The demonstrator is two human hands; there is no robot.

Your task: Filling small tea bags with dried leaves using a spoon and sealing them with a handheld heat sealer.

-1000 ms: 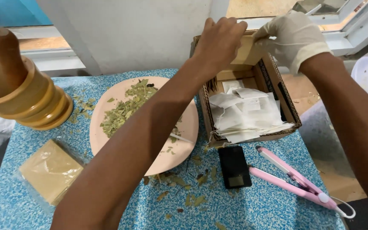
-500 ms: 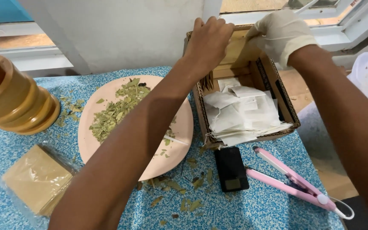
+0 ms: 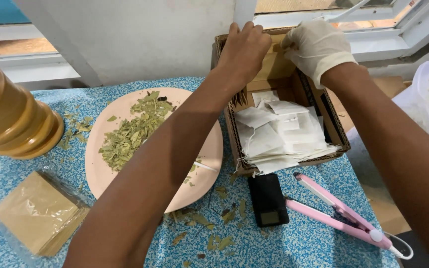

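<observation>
My left hand [image 3: 244, 52], bare, and gloved right hand [image 3: 316, 47] both pinch the far flap of the box [image 3: 333, 131] at the table's back edge. Fingers are closed on cardboard. White bags [image 3: 279, 136] lie loose inside. I judge the flap needs even pressure from both hands, kept clear of the plate [image 3: 204, 173].

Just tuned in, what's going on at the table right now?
A person has both hands at the far end of a cardboard box: the bare left hand and the gloved right hand are at its back flap. White paper bags are piled inside. A pink plate of dried leaves sits beside it, with a small black scale, a pink sealer, a wooden mortar and a packet of tan sachets around.
</observation>
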